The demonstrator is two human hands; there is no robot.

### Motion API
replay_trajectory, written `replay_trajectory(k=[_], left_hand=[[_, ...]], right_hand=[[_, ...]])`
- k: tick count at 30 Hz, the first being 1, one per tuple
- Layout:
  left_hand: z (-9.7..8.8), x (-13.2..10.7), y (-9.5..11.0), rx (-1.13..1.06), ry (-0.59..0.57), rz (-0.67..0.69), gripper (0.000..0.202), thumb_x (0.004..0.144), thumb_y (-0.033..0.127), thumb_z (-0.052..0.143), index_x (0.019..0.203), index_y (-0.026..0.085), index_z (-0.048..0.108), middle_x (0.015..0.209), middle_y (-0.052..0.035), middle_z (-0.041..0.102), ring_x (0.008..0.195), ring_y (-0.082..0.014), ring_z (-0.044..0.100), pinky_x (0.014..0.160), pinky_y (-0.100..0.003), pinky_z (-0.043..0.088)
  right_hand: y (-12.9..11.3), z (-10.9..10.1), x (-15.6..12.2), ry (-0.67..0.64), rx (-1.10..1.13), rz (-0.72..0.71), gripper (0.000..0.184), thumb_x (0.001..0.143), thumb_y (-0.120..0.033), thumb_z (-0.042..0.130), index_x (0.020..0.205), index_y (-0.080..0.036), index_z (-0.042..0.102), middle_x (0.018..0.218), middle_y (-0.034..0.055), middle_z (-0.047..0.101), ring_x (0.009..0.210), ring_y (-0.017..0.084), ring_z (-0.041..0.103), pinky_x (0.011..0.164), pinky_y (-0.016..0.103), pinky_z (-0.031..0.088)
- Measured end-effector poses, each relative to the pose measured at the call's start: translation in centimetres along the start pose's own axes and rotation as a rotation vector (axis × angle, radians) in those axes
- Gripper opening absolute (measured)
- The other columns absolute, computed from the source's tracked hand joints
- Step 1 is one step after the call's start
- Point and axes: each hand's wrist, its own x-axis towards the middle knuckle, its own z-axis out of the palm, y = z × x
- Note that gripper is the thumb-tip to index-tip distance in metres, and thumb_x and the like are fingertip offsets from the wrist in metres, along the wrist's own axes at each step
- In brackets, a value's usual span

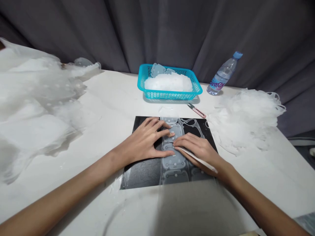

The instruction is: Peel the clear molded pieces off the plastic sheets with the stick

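Observation:
A clear plastic strip of moulded pieces [174, 160] lies lengthwise on a dark mat [145, 170] in front of me. My left hand [147, 139] rests on the strip with fingers spread flat, pressing it down. My right hand [197, 149] is closed around a thin pale tool [197, 158], its tip at the strip right beside my left fingertips. Empty plastic frame cut-outs [193, 126] lie on the mat's far right part.
A turquoise basket [169, 95] with clear plastic pieces stands behind the mat. Small pink snips [197, 110] lie next to it. A water bottle [222, 77] stands at the back right. Heaps of clear plastic scrap [246, 121] and sheets [36, 105] flank the mat.

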Motion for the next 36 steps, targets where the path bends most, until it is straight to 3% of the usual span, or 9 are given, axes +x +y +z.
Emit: replay_trajectory(k=[3,8,11,15,23,26,28,32,36], left_hand=[[0.0,-0.1,-0.1,-0.040,-0.010,-0.022,0.059,0.090,0.071,0.064,0.124,0.023,0.071,0.131,-0.0109,0.064,0.126,-0.0357,0.053,0.112,-0.054,0.039],[-0.2,-0.5,0.6,-0.158,-0.043,-0.130,0.055,0.091,0.069,0.064,0.123,0.025,0.066,0.139,-0.0095,0.058,0.124,-0.0334,0.054,0.108,-0.051,0.042],[0.1,-1.0,1.8,-0.168,0.053,-0.312,0.062,0.087,0.072,0.067,0.121,0.020,0.059,0.127,-0.0115,0.057,0.114,-0.0316,0.055,0.097,-0.047,0.048],[0.5,-1.7,3.4,-0.115,0.143,-0.549,0.057,0.085,0.074,0.068,0.097,0.019,0.059,0.097,-0.0049,0.058,0.093,-0.0270,0.054,0.084,-0.042,0.045],[0.4,-1.5,4.0,-0.344,0.095,-0.651,0.035,0.091,0.058,0.071,0.088,0.023,0.075,0.084,-0.0009,0.068,0.083,-0.0227,0.053,0.080,-0.036,0.035],[0.6,-1.1,4.3,-0.418,0.094,-0.654,0.033,0.092,0.052,0.069,0.079,0.022,0.074,0.080,-0.0007,0.070,0.082,-0.0219,0.052,0.078,-0.035,0.033],[0.7,-0.9,4.3,-0.448,0.093,-0.673,0.035,0.090,0.047,0.069,0.068,0.021,0.066,0.075,-0.0005,0.068,0.079,-0.0211,0.051,0.077,-0.035,0.032],[0.4,-0.4,3.9,-0.492,0.041,-0.720,0.038,0.087,0.044,0.068,0.060,0.020,0.056,0.066,0.0009,0.058,0.075,-0.0200,0.048,0.074,-0.034,0.031],[-0.1,-0.6,3.4,-0.509,0.007,-0.683,0.037,0.090,0.048,0.066,0.067,0.020,0.060,0.067,0.0020,0.056,0.070,-0.0180,0.046,0.069,-0.032,0.033]], right_hand=[[-0.2,0.5,0.1,0.014,-0.065,0.008,0.017,0.107,-0.020,0.051,0.114,-0.020,0.066,0.108,0.0099,0.074,0.101,0.023,0.070,0.091,0.038,0.059],[-0.2,0.6,0.3,-0.022,-0.107,0.109,0.036,0.108,-0.028,0.051,0.143,-0.021,0.053,0.127,0.0148,0.064,0.117,0.026,0.068,0.100,0.043,0.060],[0.1,0.5,0.3,-0.062,-0.160,0.053,0.033,0.108,-0.028,0.049,0.138,-0.017,0.057,0.122,0.0155,0.066,0.113,0.028,0.067,0.097,0.046,0.060],[0.4,0.6,0.5,-0.050,-0.176,-0.001,0.029,0.108,-0.022,0.049,0.134,-0.014,0.059,0.118,0.0156,0.067,0.110,0.027,0.067,0.098,0.045,0.059],[0.3,0.7,0.6,-0.007,-0.233,-0.083,0.023,0.108,-0.020,0.047,0.124,-0.015,0.063,0.111,0.0141,0.070,0.103,0.026,0.070,0.090,0.040,0.061],[0.3,0.9,0.8,0.016,-0.207,-0.093,0.021,0.108,-0.019,0.048,0.120,-0.014,0.064,0.109,0.0144,0.070,0.101,0.026,0.069,0.087,0.040,0.060],[0.8,0.7,1.1,0.079,-0.120,-0.021,0.018,0.107,-0.019,0.048,0.116,-0.015,0.064,0.109,0.0135,0.069,0.103,0.025,0.068,0.089,0.040,0.059],[2.4,-0.2,1.8,0.372,0.047,0.259,0.014,0.106,-0.019,0.051,0.107,-0.020,0.065,0.104,0.0080,0.067,0.101,0.022,0.066,0.092,0.039,0.055],[2.6,-1.0,1.6,0.385,0.120,0.278,0.013,0.105,-0.021,0.055,0.110,-0.022,0.067,0.105,0.0066,0.066,0.102,0.022,0.065,0.093,0.039,0.054]])
